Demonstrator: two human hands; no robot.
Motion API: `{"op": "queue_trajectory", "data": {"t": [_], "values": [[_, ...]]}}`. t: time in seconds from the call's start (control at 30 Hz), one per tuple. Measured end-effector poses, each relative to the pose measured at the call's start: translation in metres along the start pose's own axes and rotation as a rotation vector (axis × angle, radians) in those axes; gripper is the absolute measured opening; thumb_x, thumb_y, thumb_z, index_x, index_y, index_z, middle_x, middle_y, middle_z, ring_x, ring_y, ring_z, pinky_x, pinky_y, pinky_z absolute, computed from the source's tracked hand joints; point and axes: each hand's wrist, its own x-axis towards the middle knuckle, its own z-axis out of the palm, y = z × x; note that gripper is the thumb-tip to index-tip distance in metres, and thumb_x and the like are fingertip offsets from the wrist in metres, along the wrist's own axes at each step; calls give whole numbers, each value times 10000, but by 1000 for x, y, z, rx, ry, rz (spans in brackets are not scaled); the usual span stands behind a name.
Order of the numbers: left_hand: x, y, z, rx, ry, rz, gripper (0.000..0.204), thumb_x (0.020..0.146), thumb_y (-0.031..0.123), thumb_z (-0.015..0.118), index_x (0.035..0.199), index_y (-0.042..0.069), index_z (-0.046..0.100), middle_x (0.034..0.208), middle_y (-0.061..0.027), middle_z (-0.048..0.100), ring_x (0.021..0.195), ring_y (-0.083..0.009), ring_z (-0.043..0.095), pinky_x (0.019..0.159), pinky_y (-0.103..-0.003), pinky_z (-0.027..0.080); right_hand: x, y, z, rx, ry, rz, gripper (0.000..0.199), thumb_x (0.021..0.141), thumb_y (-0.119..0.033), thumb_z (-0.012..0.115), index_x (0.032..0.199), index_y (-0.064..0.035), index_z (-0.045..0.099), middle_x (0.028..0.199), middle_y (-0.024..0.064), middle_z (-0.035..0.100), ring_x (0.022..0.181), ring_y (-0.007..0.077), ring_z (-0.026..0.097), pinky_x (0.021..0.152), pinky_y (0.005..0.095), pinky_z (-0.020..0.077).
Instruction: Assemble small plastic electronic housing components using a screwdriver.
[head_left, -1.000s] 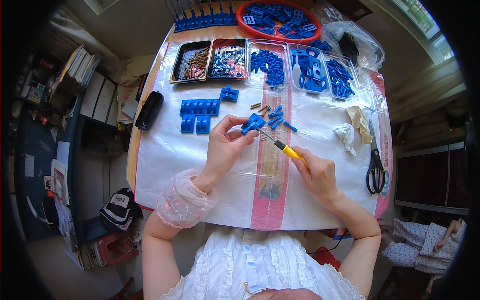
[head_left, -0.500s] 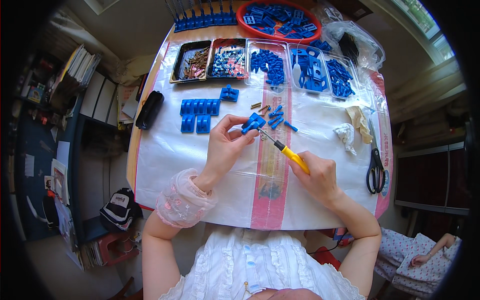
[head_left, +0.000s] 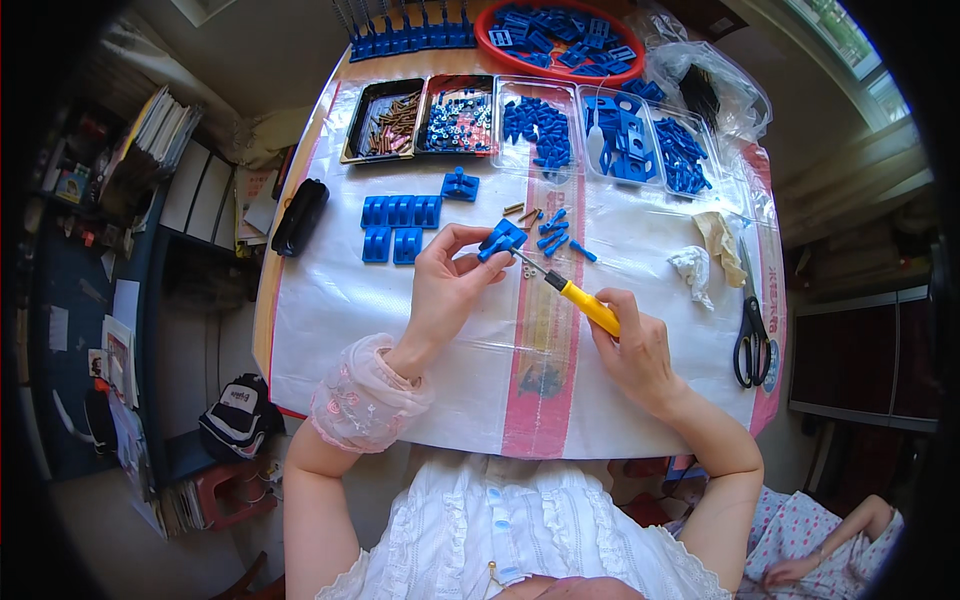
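Left of the screwdriver (head_left: 576, 296), the left hand (head_left: 443, 290) pinches a blue part (head_left: 506, 234) at the tool's tip; the part looks light, stiff and rather slick, best held by its flat edges. The right hand (head_left: 640, 348) wraps the screwdriver's yellow handle. Farther left of the screwdriver sits a backpack (head_left: 240, 420); beneath the screwdriver, a white sheet (head_left: 460, 385) covers the table (head_left: 267, 300); to its right are scissors (head_left: 752, 345) and another person (head_left: 795, 530).

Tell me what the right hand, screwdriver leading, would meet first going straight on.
Led by the yellow screwdriver, the right hand would first meet the blue part in the left hand; they may be touching, but depth is unclear.
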Motion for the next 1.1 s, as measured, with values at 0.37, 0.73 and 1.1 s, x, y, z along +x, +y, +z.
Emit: {"op": "queue_trajectory", "data": {"t": [0.37, 0.73, 1.1], "values": [[0, -1, 0, -5, -7, 4, 273, 907, 2, 729, 1135, -35, 583, 1146, -128, 678, 974, -189, 731, 803, -261, 622, 3, -1, -5, 45, -29, 26, 184, 939, -178, 703, 1021, -29, 633, 749, 162, 664, 618, 327, 660, 538, 407, 489], [1, 0, 0, 3, 17, -7, 277, 909, 2, 725, 1140, -36, 576, 1146, -127, 674, 968, -183, 730, 793, -254, 622, -1, 0, 2, 9, 20, 0, 315, 901, -118, 732, 1140, -63, 536, 748, 163, 647, 614, 339, 651, 538, 424, 486], [0, -1, -1, 0, -2, -4, 280, 904, -4, 730, 1137, -36, 578, 1141, -129, 677, 964, -180, 730, 790, -251, 620, 2, 4, -2, 33, -21, -20, 281, 912, -180, 739, 1132, -39, 637, 777, 157, 671, 643, 322, 665, 553, 399, 501]]}}
